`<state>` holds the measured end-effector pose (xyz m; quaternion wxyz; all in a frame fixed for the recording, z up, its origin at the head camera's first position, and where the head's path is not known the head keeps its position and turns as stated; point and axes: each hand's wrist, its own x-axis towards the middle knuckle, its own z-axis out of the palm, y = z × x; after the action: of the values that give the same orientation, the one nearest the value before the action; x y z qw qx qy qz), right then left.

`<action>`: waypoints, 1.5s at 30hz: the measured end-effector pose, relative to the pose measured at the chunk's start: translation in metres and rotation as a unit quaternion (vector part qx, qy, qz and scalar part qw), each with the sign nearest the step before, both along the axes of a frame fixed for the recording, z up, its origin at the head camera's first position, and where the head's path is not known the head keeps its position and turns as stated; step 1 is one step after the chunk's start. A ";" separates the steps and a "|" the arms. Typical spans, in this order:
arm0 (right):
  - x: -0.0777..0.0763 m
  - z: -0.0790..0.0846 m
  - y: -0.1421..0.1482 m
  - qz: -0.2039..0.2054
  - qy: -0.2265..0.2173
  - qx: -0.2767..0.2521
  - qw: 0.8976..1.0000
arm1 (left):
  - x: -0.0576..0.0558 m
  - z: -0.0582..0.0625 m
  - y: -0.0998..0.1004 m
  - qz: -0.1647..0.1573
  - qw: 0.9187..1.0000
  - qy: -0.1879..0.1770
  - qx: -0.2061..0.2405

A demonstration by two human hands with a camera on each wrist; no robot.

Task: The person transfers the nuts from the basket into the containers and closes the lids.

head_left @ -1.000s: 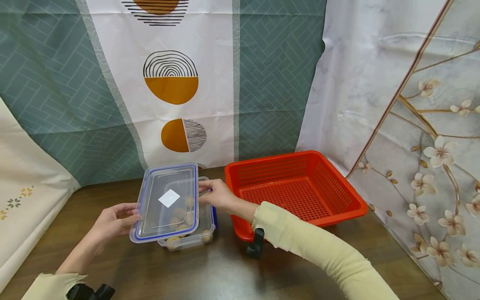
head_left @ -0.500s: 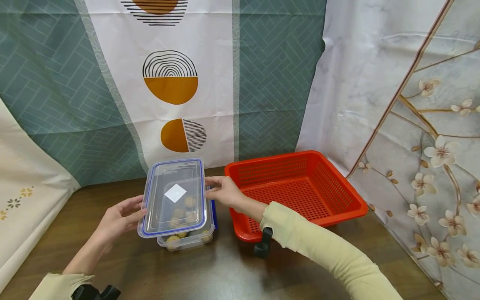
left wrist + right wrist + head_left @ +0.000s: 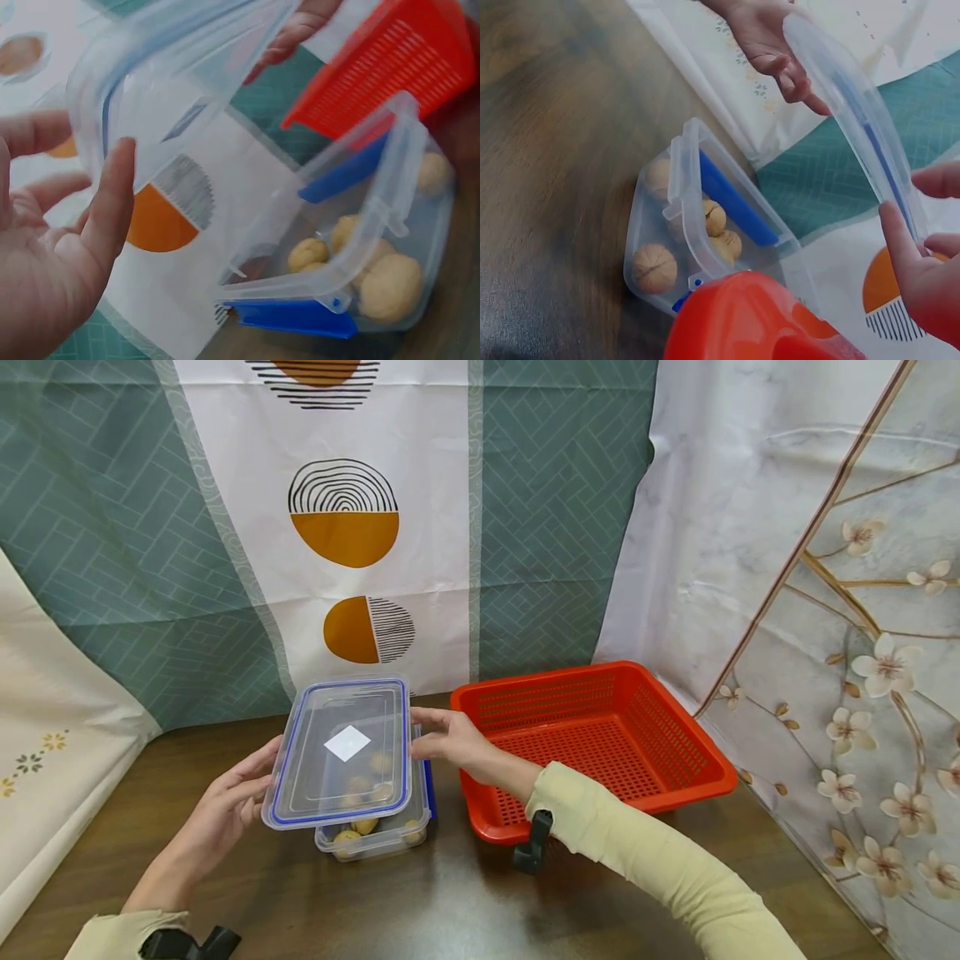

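A clear plastic lid (image 3: 341, 789) with a blue seal and a white square label is held up tilted, between both hands. My left hand (image 3: 228, 802) pinches its left edge, thumb on one face and fingers on the other in the left wrist view. At the opposite edge, my right hand (image 3: 461, 747) grips the lid between thumb and fingers, as the right wrist view shows. Below it stands an uncovered clear food container (image 3: 382, 843) with blue clips (image 3: 300, 318). Several walnuts (image 3: 655, 268) lie inside, partly seen through the lid in the head view.
A red plastic basket (image 3: 705, 782) with slotted walls stands right of the container, near my right forearm. Both rest on a dark wooden table (image 3: 420, 910). Patterned cloths (image 3: 555, 552) hang behind and at both sides.
The lid first shifted right and up over the container, then slightly back left, with both hands moving along on its edges. More walnuts show below its front edge. Container and basket stay put.
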<state>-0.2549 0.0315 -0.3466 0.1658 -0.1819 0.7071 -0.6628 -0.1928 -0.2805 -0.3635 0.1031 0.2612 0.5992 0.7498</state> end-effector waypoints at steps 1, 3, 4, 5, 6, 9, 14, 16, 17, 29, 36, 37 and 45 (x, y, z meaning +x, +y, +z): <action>0.000 0.001 0.001 0.009 -0.004 -0.007 1.000 | 0.000 0.000 -0.001 -0.019 1.000 0.001 0.019; 0.000 0.002 0.004 0.026 -0.009 -0.021 0.999 | -0.001 -0.001 -0.003 -0.042 0.998 0.008 0.037; -0.001 0.003 0.006 0.035 -0.009 -0.028 0.999 | -0.001 -0.001 -0.003 -0.044 0.998 0.012 0.037; -0.002 0.003 0.007 0.046 -0.009 -0.038 0.998 | 0.000 -0.002 -0.003 -0.041 0.998 0.018 0.034; -0.003 0.003 0.008 0.058 -0.005 -0.048 0.997 | 0.000 -0.003 -0.002 -0.033 0.999 0.024 0.027; -0.006 0.003 0.011 0.092 0.007 -0.071 0.993 | 0.001 -0.005 0.002 -0.022 0.998 0.043 0.032; -0.007 0.005 0.012 0.113 0.033 -0.085 0.989 | 0.003 -0.005 0.009 0.002 0.995 0.073 0.068; -0.007 0.007 0.012 0.110 0.049 -0.086 0.989 | 0.004 -0.004 0.012 0.036 0.994 0.087 0.056; -0.007 0.007 0.012 0.107 0.058 -0.086 0.989 | 0.004 -0.004 0.014 0.055 0.993 0.094 0.048; 0.003 0.003 -0.001 -0.015 0.124 -0.100 0.987 | 0.005 0.002 0.046 0.171 0.970 0.164 0.046; 0.008 0.004 -0.007 -0.047 0.118 -0.113 0.985 | 0.007 -0.008 0.048 0.166 0.971 0.168 0.021; 0.009 0.004 -0.008 -0.051 0.116 -0.113 0.986 | 0.007 -0.008 0.048 0.167 0.971 0.171 0.024; 0.019 0.001 -0.016 -0.057 0.146 -0.065 0.986 | 0.011 0.006 0.063 0.335 0.937 0.082 0.057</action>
<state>-0.2362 0.0150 -0.3455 0.0107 -0.2462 0.6887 -0.6819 -0.1818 -0.2171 -0.3572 -0.2182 0.1112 0.6147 0.7497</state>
